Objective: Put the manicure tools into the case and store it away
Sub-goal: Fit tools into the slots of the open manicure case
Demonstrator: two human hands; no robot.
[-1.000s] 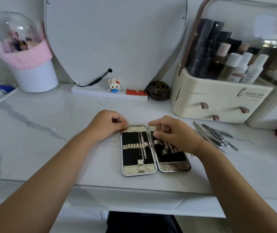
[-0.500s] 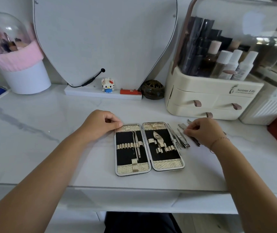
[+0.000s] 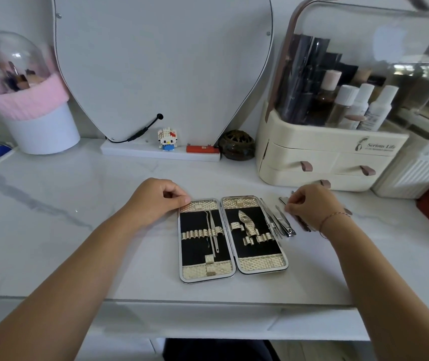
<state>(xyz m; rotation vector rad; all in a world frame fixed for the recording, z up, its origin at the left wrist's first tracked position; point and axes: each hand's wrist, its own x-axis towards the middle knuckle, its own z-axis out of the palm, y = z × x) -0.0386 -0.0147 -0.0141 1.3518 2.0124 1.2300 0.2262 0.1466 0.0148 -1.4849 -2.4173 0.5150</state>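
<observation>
Manicure tools (image 3: 281, 221), a cluster of slim silver metal pieces with a nail clipper (image 3: 286, 224) among them, lie loose on the counter just beside the right edge of the open case. My right hand (image 3: 312, 204) is curled over the far end of that cluster, and its fingers (image 3: 290, 207) are pinched narrow at the tip of one silver piece; I cannot tell whether it is truly gripped or only touched. My left hand (image 3: 156, 199) sits at about ten o'clock from the case, fingers (image 3: 179, 199) folded in, the fingertips pressing on the case's upper left corner.

From there, the flat rectangular case with gold-textured ends and black lining (image 3: 233, 239) lies spread open in two halves, near the front edge of the white marble-look counter (image 3: 78, 230). A thin silver pick (image 3: 213, 231) stands tucked under the gold loops of the left half; a gold leaf-shaped tool (image 3: 247, 224) sits in the right half.

Further out, at one o'clock, a cream drawer organiser with a clear lid (image 3: 325, 157) holds bottles. At twelve o'clock a small block-built cat figure (image 3: 167, 139) stands on the white base of a heart-shaped mirror (image 3: 161, 66), with a dark round jar (image 3: 236, 145) just beside it. At ten o'clock stands a white pot with a pink fuzzy band and clear dome (image 3: 28, 108).
</observation>
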